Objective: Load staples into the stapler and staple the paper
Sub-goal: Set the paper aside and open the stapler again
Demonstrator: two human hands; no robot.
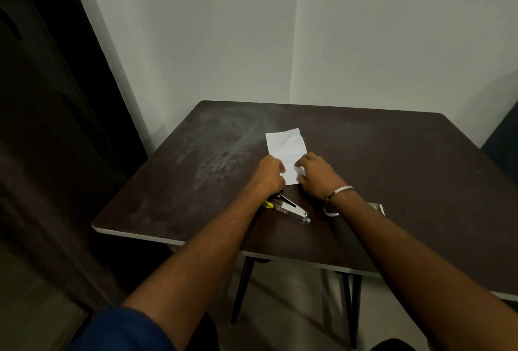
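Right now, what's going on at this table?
A person is working a white paper on a dark table with both hands: left hand at its left edge, right hand at its near right corner. The stapler lies untouched just behind the wrists, seemingly hinged open. Nothing looks stapled yet.

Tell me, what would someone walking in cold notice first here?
Most striking is the white paper on the dark table, with the left hand and right hand both resting on its near end. Just nearer the person, partly under the left wrist, lies a metal stapler that looks hinged open, with a bit of yellow at one end. A silver bangle circles the right wrist.
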